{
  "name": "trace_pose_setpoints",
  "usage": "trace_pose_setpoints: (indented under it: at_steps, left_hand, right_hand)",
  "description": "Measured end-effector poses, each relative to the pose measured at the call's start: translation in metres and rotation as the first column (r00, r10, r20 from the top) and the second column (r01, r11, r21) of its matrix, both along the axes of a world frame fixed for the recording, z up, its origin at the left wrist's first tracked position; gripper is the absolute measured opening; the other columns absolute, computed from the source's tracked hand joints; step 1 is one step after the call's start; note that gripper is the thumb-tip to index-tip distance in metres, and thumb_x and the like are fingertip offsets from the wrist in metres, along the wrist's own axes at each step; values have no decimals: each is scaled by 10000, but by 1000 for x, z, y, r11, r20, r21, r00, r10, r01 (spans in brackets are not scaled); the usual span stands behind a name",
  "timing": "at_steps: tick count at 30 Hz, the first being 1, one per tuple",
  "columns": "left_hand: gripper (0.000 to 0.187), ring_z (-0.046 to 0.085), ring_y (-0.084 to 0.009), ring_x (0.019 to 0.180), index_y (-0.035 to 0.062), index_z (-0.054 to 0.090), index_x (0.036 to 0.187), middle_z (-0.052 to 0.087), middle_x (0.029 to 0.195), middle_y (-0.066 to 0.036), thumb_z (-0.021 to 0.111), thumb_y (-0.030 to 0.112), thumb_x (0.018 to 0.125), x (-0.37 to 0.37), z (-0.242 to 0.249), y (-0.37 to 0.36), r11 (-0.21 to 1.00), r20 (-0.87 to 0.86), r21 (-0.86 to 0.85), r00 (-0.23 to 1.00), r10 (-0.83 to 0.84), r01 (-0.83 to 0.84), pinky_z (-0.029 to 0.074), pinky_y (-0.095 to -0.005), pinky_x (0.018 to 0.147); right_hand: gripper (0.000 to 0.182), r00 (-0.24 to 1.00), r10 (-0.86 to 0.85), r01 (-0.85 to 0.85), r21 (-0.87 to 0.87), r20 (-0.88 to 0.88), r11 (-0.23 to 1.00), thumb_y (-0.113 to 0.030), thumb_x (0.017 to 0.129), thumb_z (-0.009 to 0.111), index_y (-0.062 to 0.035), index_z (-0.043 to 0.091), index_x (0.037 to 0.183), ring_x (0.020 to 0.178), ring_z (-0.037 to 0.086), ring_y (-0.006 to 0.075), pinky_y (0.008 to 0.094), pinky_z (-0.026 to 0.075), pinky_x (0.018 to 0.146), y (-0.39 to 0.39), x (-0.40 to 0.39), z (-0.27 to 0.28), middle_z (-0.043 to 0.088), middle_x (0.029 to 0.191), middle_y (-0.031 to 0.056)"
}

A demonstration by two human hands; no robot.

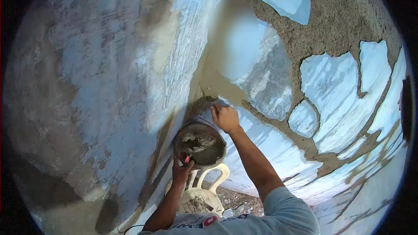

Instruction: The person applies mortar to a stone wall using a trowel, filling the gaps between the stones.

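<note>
My left hand (181, 170) grips the lower left rim of a dark round bucket (215, 152), thumb over the edge. Wet grey mortar (200, 140) lies inside it. A small red object (185, 158) shows at that thumb, partly hidden. Just above the bucket, my right hand (227, 118) is closed, knuckles up, against the corner where two wall faces meet. Smooth damp mortar (211, 79) fills the joint above its fingers. What those fingers hold, if anything, I cannot make out.
A stone-clad wall (333, 98) with rough mortar joints (331, 26) curves along the right. On the left stands a smeared bluish-grey wall (117, 74). A cream plastic chair (198, 200) is below the bucket, over rubble-strewn ground (244, 199).
</note>
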State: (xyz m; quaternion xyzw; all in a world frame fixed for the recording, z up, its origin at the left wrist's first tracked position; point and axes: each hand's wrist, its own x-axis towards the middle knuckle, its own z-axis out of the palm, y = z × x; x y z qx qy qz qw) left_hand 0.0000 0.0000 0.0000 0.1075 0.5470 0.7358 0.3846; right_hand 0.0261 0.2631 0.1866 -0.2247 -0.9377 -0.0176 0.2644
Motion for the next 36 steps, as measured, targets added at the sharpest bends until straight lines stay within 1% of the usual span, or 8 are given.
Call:
trace_pose_setpoints:
  at_steps: [5,8,10,21,25,30,33,36]
  left_hand:
    - [1011,633,-219,1168,118,178,1669,547,1462,-123,833,162,900,-1,-24,12,998,-114,12,992,61,-60,556,-360,940]
    - [983,625,-216,1190,107,198,1664,539,1470,-127,823,150,906,-1,-2,8,999,-55,11,997,49,-48,555,-358,939]
    - [997,616,-237,1235,125,170,1669,514,1496,-140,819,169,914,1,-10,5,1000,-11,-2,1000,26,-26,564,-382,958]
    - [1074,590,-302,1304,201,26,1686,427,1558,-159,800,249,943,-8,-24,6,996,-7,-71,998,-56,55,578,-457,1001]
    - [1055,607,-297,1277,223,36,1685,413,1557,-151,791,220,948,4,4,2,999,12,-42,1000,-18,18,596,-496,974]
    - [985,613,-323,1270,241,78,1673,432,1523,-157,762,202,966,-2,-14,4,997,-21,-66,999,-50,48,607,-547,987]
    - [988,619,-328,1264,242,74,1672,441,1511,-169,762,203,965,1,-8,4,998,-48,-45,998,-36,33,594,-557,1006]
    - [986,634,-321,1240,233,83,1670,452,1502,-175,766,195,961,-1,-6,5,999,-42,-39,999,-21,19,590,-544,1010]
  right_hand:
    - [319,999,-16,17,-26,49,1000,-381,1006,577,-90,705,1030,733,687,473,568,562,687,0,21,-13,709,787,228]
    - [324,937,114,-83,108,-329,991,-352,1011,586,-55,699,951,713,697,452,551,567,637,-4,22,38,703,787,236]
    - [292,940,52,-43,35,-337,998,-327,1005,600,-57,701,957,706,695,453,546,564,624,-13,23,77,697,774,237]
    - [343,981,-57,44,70,187,997,-417,989,566,-112,722,977,708,709,445,539,581,631,6,36,-15,710,778,229]
    - [344,993,-29,13,144,111,989,-420,1002,552,-125,726,973,687,711,403,518,569,589,11,38,21,714,763,185]
    - [353,956,-92,148,188,-278,971,-408,996,597,-112,728,855,635,700,394,520,557,567,18,51,81,695,685,166]
    - [239,862,-11,82,119,-507,989,-341,982,650,-133,733,897,621,678,396,474,554,557,10,60,87,685,685,162]
    - [345,982,-5,32,141,-188,989,-406,996,609,-108,735,874,650,707,382,488,566,573,1,54,48,716,746,179]
